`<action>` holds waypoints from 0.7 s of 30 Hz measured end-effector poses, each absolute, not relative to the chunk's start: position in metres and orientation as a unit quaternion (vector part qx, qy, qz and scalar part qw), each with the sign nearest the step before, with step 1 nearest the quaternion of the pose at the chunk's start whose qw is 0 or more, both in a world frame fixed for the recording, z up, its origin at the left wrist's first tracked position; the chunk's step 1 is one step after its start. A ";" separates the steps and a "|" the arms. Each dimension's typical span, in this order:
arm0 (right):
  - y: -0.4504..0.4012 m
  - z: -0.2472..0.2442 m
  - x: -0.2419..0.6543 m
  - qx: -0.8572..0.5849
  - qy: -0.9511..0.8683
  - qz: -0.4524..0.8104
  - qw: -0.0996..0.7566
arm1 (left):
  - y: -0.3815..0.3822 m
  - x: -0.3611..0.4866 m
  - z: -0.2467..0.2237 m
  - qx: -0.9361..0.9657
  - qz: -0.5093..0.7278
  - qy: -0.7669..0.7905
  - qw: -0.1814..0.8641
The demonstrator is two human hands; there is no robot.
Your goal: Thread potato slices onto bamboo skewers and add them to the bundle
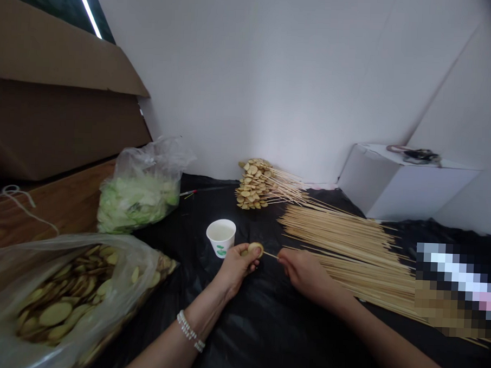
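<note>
Pinched in my left hand (236, 267) is a round, pale potato slice (255, 250), held above the black sheet. My right hand (304, 270) is closed around a thin wooden skewer (271, 255), whose far end meets the slice; whether it has gone through I cannot tell. Just behind my left hand stands a white paper cup (221, 234) with a green leaf print. To the right lie many loose skewers (341, 231), partly under my right forearm. Beyond the hands rests a pile of skewered slices (253, 184), sticks pointing right.
At the left, an open plastic bag (134, 309) holds many slices. Behind it sits a clear bag of pale green vegetable pieces (139, 198). A white box (408, 183) stands at the back right, a cardboard box (61, 121) at the back left. A white wall (282, 82) closes the rear.
</note>
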State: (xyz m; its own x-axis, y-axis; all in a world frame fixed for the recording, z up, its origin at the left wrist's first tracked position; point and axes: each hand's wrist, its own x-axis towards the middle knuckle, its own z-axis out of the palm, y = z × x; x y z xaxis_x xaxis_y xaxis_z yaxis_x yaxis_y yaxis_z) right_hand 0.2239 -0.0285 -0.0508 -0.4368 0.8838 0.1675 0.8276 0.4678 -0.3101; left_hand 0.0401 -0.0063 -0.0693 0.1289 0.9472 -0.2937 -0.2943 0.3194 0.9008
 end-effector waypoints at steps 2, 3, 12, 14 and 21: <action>-0.026 -0.048 0.226 -0.503 -0.834 0.145 0.177 | -0.007 0.042 -0.069 0.352 0.471 0.464 0.663; -0.025 -0.048 0.226 -0.502 -0.829 0.157 0.190 | -0.007 0.043 -0.069 0.347 0.476 0.458 0.666; -0.021 -0.048 0.230 -0.486 -0.817 0.168 0.259 | -0.007 0.047 -0.069 0.358 0.513 0.421 0.657; -0.021 -0.047 0.231 -0.487 -0.818 0.146 0.271 | -0.005 0.046 -0.068 0.360 0.519 0.422 0.650; -0.029 -0.046 0.230 -0.491 -0.848 0.016 0.200 | -0.004 0.045 -0.069 0.378 0.518 0.428 0.637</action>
